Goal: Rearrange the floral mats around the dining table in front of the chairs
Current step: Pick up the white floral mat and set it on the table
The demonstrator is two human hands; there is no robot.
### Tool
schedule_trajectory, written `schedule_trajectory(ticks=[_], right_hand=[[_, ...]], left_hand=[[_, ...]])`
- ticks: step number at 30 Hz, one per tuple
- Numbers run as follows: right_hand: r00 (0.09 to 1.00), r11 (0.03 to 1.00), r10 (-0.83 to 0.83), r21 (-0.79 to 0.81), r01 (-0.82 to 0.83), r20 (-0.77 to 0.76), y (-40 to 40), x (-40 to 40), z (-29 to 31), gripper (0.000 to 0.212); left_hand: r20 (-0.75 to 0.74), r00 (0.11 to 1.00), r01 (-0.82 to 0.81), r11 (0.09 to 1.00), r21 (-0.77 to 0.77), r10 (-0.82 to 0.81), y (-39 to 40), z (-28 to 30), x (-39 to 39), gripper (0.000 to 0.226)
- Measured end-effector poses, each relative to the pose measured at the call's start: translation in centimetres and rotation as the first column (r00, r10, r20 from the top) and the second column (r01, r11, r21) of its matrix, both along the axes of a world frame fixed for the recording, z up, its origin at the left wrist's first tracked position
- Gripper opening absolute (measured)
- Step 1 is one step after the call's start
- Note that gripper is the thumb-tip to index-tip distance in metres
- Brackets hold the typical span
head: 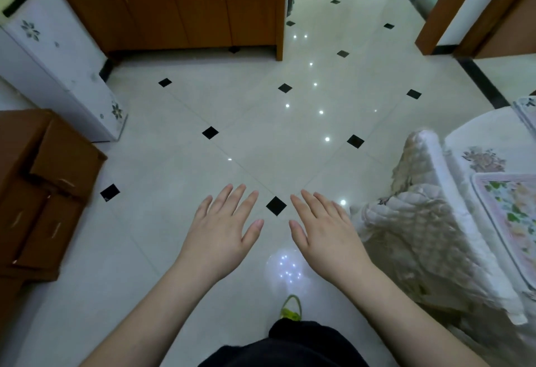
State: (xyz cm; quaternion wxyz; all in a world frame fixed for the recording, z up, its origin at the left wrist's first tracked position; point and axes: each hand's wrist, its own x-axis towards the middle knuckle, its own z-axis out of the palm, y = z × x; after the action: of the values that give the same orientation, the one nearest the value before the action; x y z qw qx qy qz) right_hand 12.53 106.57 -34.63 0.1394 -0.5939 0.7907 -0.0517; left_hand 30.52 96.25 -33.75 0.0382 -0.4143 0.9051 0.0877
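Note:
My left hand (223,227) and my right hand (324,230) are held out flat, palms down, over the tiled floor, fingers apart, holding nothing. At the right edge a floral mat (510,216) with a pink border lies on the dining table (475,140), which is covered by a pale flowered cloth. A second floral mat (526,111) shows partly at the far right edge. A chair (417,221) with a quilted floral cover stands against the table, just right of my right hand.
Brown cardboard boxes (43,187) sit at the left. A white appliance with flower prints (58,71) stands behind them. A wooden cabinet (179,4) lines the far wall. Glossy tiled floor (261,123) with black diamonds leads to a hallway. My green shoe (291,307) shows below.

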Motion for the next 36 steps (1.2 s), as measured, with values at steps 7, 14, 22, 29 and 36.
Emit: schedule_trajectory(ticks=[7, 14, 22, 29, 36], right_hand=[[0.999, 1.000, -0.002, -0.007, 0.002, -0.032, -7.6, -4.0, 0.5, 0.055], [0.999, 0.999, -0.032, -0.010, 0.032, -0.017, -15.9, -6.7, 0.1, 0.056], [0.994, 0.994, -0.106, 0.003, 0.106, -0.036, -26.2, -8.6, 0.1, 0.057], [0.972, 0.975, -0.221, 0.004, 0.222, -0.078, -30.9, -12.3, 0.1, 0.057], [0.945, 0.947, -0.320, -0.020, 0.319, -0.069, -34.7, -19.9, -0.3, 0.057]], left_hand=[[-0.001, 1.000, 0.005, 1.000, -0.019, -0.005, -6.3, 0.0, -4.9, 0.064], [-0.010, 0.999, 0.040, 0.998, -0.046, -0.041, -15.3, -0.2, -8.3, 0.065], [-0.042, 0.992, 0.120, 0.993, -0.007, -0.120, -26.0, -0.4, -10.4, 0.064], [-0.009, 0.969, 0.247, 0.968, -0.049, -0.247, -33.7, -0.3, -15.6, 0.061], [-0.005, 0.945, 0.327, 0.944, -0.039, -0.328, -39.0, -0.6, -24.8, 0.067]])
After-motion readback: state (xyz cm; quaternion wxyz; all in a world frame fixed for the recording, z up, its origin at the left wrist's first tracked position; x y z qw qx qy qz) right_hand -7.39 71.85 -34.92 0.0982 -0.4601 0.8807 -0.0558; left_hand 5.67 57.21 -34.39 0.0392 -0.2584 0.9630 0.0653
